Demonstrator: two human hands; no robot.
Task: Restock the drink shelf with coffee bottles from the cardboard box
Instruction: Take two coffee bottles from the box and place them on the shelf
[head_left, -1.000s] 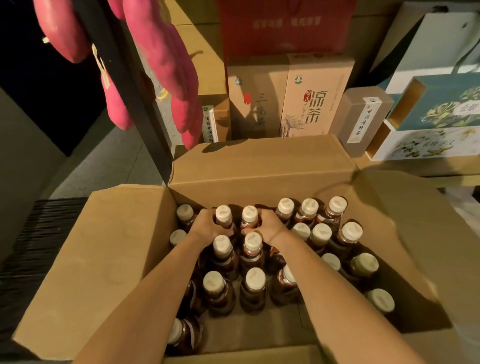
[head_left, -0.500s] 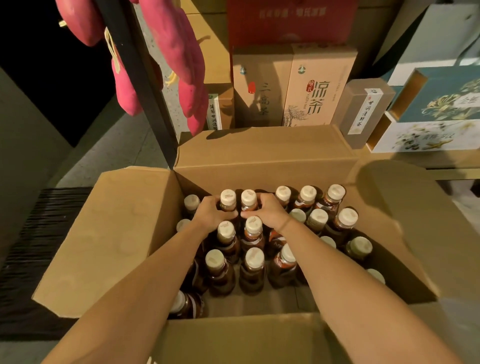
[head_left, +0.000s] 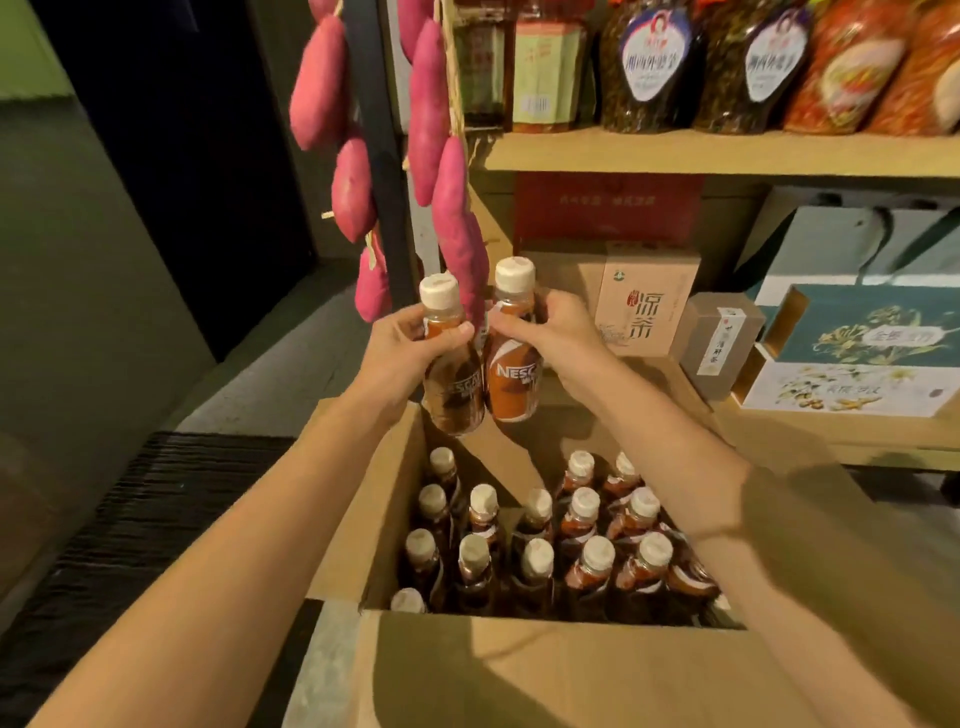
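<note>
The shelf (head_left: 727, 153) fills the far right; the open box (head_left: 519, 670) sits near, with many capped bottles (head_left: 597, 558) standing upright in it. Above the box the left hand (head_left: 400, 353) grips one bottle (head_left: 456, 387) and the right hand (head_left: 558, 332) grips a second bottle (head_left: 514, 376), both by the shoulder, side by side, probably to carry two per trip.

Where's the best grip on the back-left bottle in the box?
Grip the neck just under the white cap of the back-left bottle, coming straight down from above. It stands upright close to the cardboard box wall with neighbours tight beside it, so likely only cap and neck are reachable.
</note>
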